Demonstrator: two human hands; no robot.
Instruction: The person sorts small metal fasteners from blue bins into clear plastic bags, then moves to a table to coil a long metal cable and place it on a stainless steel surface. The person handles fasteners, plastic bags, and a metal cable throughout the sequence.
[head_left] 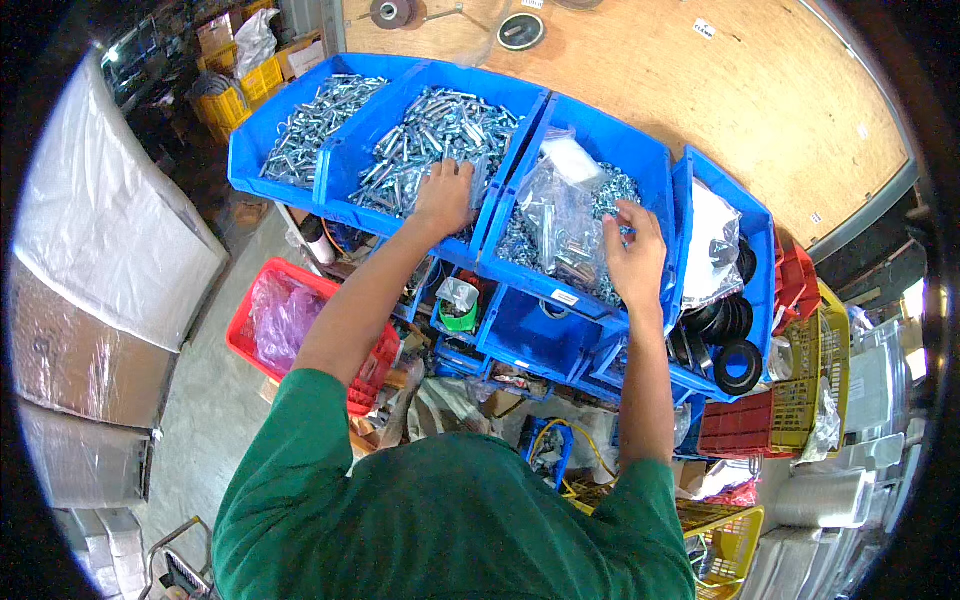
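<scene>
My left hand is down in a blue bin of shiny metal pins. Its fingers are bent and closed against the pins, beside a piece of clear plastic; what they grip is hidden. Over the right side of the neighbouring blue bin hovers my right hand, thumb and fingers curled but apart, nothing visible between them. That bin holds small metal fasteners and a clear plastic bag with larger metal pieces inside. A white packet lies across the top of the bag.
More metal parts fill the far-left bin. A right-hand bin holds black rings and a white bag. Below stand a red crate with purple plastic and a lower blue bin. A wooden board rises behind.
</scene>
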